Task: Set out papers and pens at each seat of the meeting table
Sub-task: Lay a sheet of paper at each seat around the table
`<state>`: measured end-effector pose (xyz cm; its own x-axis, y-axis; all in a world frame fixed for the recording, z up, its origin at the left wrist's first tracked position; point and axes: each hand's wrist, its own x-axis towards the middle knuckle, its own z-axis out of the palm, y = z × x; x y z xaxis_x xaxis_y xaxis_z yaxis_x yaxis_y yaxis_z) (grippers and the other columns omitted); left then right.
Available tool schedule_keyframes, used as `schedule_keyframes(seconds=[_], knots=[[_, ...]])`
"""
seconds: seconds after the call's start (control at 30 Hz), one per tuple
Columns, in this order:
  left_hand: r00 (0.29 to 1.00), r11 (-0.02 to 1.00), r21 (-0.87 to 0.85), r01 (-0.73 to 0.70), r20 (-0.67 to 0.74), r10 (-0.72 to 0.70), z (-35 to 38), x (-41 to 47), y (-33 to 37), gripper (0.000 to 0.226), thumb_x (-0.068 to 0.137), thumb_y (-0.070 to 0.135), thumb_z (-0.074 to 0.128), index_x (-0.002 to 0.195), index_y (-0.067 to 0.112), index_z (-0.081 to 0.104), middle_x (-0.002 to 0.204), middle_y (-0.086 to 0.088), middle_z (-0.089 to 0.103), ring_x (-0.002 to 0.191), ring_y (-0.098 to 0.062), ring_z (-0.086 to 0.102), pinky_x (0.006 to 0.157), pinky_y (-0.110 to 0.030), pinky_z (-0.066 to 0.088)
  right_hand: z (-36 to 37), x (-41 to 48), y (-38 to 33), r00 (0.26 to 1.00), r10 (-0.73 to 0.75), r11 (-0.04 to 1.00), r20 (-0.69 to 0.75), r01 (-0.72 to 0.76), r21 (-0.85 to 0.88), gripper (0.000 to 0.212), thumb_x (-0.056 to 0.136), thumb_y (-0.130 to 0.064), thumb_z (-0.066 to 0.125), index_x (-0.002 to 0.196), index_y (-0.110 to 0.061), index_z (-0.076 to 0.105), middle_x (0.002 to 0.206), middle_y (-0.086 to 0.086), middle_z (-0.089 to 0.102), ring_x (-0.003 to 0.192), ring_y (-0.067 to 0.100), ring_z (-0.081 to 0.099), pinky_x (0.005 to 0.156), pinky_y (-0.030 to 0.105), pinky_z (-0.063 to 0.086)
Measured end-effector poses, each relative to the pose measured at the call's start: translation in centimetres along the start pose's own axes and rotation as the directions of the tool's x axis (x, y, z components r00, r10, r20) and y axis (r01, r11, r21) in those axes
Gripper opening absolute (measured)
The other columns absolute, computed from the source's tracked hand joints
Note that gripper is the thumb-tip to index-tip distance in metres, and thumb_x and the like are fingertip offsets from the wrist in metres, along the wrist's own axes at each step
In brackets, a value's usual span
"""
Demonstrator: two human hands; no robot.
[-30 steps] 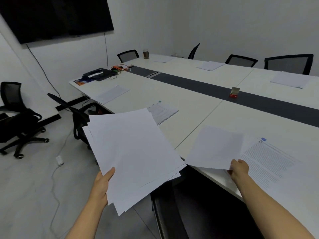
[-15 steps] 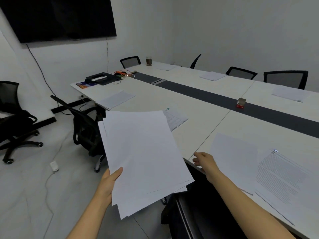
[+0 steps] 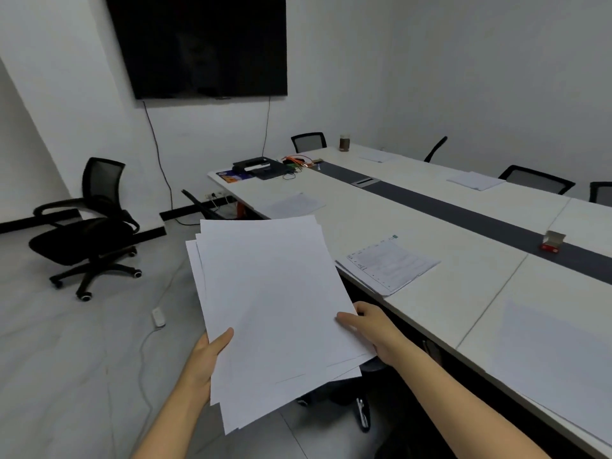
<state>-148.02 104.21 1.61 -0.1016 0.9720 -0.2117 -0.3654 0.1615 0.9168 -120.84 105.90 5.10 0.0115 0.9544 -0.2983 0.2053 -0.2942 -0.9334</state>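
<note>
**Holding the stack of blank papers (image 3: pixel 275 313) in both hands beside the meeting table (image 3: pixel 364 220)**

A person stands at the long side of the white table and keeps the stack in the air, over the floor and just outside the table edge. The left hand (image 3: pixel 205 359) grips the lower left edge of the stack: its thumb lies on the top sheet, and the other fingers are hidden under the paper. The right hand (image 3: pixel 367 329) takes the right edge of the same stack, the thumb pressed on top and the fingers curled below. The sheets are a little fanned, so their corners do not match.

Just beyond the right hand, a printed document (image 3: pixel 389 265) with a small green clip lies flat on the table. To the right of this hand, near the table edge, one blank sheet (image 3: pixel 546 342) lies flat too. Farther ahead of both hands another set of papers (image 3: pixel 296 204) rests on the table, and across the dark strip (image 3: pixel 463 213) more papers (image 3: pixel 475 180) lie before a chair. A small red box (image 3: pixel 552 243) stands on the strip, well to the right of the hands.

Far to the left of the left hand, a black office chair (image 3: pixel 89 220) stands apart on the grey floor. A dark screen (image 3: pixel 202 44) hangs on the wall.
</note>
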Motion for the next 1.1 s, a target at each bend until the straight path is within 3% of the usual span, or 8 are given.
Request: schedule_keyframes(seconds=[0.2, 0.5, 0.63, 0.73, 0.87, 0.97, 1.1], knots=[[0.999, 0.999, -0.021, -0.025, -0.039, 0.024, -2.5, 2.3, 0.8, 0.030, 0.095, 0.009, 0.051, 0.122, 0.020, 0.048, 0.114, -0.004, 0.059, 0.098, -0.023, 0.057, 0.097, -0.036, 0.039, 2.7, 2.4, -1.1, 1.000, -0.004, 1.000, -0.009, 0.004, -0.010, 0.013, 0.084, -0.018, 0.066, 0.082, -0.012, 0.055, 0.091, 0.007, 0.067, 0.082, 0.024, 0.063, 0.083, 0.040, 0.052], [0.999, 1.000, -0.030, 0.000, -0.053, -0.002, -2.2, 9.1, 2.0, 0.032, 0.095, 0.010, 0.051, 0.126, 0.017, 0.049, 0.107, -0.002, 0.062, 0.094, -0.020, 0.058, 0.095, -0.037, 0.041, 2.7, 10.3, -2.7, 0.999, -0.019, 0.999, -0.031, 0.020, 0.031, 0.036, 0.086, -0.013, 0.064, 0.060, -0.015, 0.039, 0.068, 0.004, 0.055, 0.057, 0.015, 0.051, 0.044, 0.017, 0.036], [0.998, 1.000, -0.016, -0.003, -0.069, 0.002, -0.8, 13.9, 3.2, 0.028, 0.095, 0.009, 0.049, 0.122, 0.015, 0.051, 0.102, -0.002, 0.063, 0.089, -0.019, 0.059, 0.091, -0.037, 0.042, 2.2, 15.6, -4.0, 1.000, -0.022, 0.998, -0.006, 0.023, 0.060, 0.030, 0.089, -0.014, 0.061, 0.065, -0.012, 0.044, 0.076, 0.007, 0.059, 0.064, 0.018, 0.056, 0.058, 0.024, 0.043], [0.998, 1.000, -0.005, 0.001, -0.068, -0.001, 0.9, 18.3, 4.5, 0.024, 0.095, 0.010, 0.049, 0.118, 0.015, 0.053, 0.099, -0.003, 0.064, 0.088, -0.021, 0.060, 0.076, -0.034, 0.047, 1.0, 20.5, -5.8, 1.000, -0.024, 0.996, -0.013, 0.025, 0.084, 0.026, 0.090, -0.012, 0.059, 0.068, -0.008, 0.046, 0.073, 0.008, 0.059, 0.063, 0.020, 0.056, 0.061, 0.026, 0.043], [0.997, 1.000, 0.019, 0.009, -0.075, -0.008, 3.5, 23.7, 5.7, 0.026, 0.096, 0.012, 0.049, 0.121, 0.013, 0.054, 0.105, -0.005, 0.064, 0.089, -0.022, 0.060, 0.071, -0.034, 0.047, -1.0, 26.1, -7.6, 1.000, -0.021, 0.990, -0.022, 0.024, 0.139, 0.017, 0.092, -0.011, 0.056, 0.077, -0.003, 0.055, 0.080, 0.013, 0.062, 0.071, 0.024, 0.058, 0.068, 0.031, 0.047], [0.998, 1.000, 0.021, 0.003, -0.063, -0.002, 5.3, 26.9, 5.4, 0.026, 0.096, 0.011, 0.048, 0.121, 0.016, 0.052, 0.101, -0.002, 0.064, 0.088, -0.020, 0.060, 0.068, -0.034, 0.047, -3.1, 29.9, -7.7, 0.994, 0.018, 0.981, -0.112, 0.004, 0.196, 0.020, 0.095, -0.009, 0.051, 0.077, -0.002, 0.059, 0.083, 0.012, 0.064, 0.069, 0.021, 0.057, 0.061, 0.027, 0.045], [0.997, 0.999, 0.010, 0.036, -0.069, -0.035, 6.6, 29.7, 4.3, 0.025, 0.096, 0.010, 0.047, 0.120, 0.015, 0.052, 0.099, -0.001, 0.063, 0.087, -0.019, 0.060, 0.067, -0.032, 0.047, -6.4, 34.1, -5.4, 0.936, 0.174, 0.949, -0.307, -0.077, 0.305, 0.024, 0.095, -0.008, 0.046, 0.107, 0.011, 0.057, 0.103, 0.018, 0.059, 0.086, 0.025, 0.050, 0.063, 0.029, 0.041]])
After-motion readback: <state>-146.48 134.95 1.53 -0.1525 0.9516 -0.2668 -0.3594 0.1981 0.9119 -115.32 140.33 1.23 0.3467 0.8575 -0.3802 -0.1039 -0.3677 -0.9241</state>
